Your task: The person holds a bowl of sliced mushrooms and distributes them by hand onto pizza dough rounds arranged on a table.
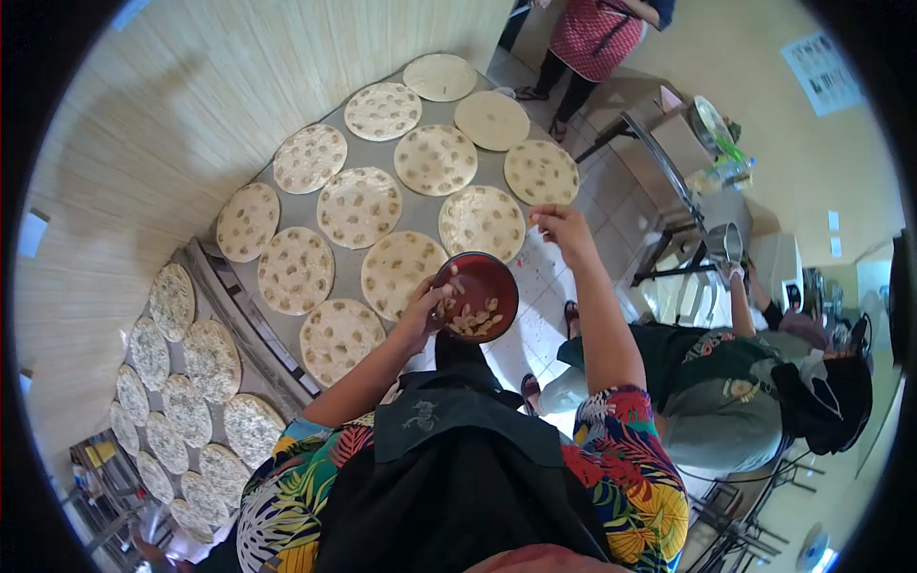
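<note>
My left hand (pixel 420 313) grips the rim of a dark bowl (pixel 493 279) with a reddish inside. Pale brown slices (pixel 474 321) lie in the bottom of the bowl, which is tilted towards me. Out to the right, my right hand (pixel 565 232) has its fingertips pinched together, and anything between them is too small to make out. Those fingertips are close to a dough round (pixel 482 223) dotted with brownish pieces. Similar dotted rounds (pixel 359 207) cover the grey table, while a far round (pixel 439 77) looks nearly plain.
Herb-speckled rounds (pixel 212 361) fill a second table at the left, beyond a metal edge (pixel 250 315). A co-worker in a dark apron (pixel 697 368) stands at my right, holding a metal scoop (pixel 724 242). Another person in a red apron (pixel 594 38) stands beyond the table.
</note>
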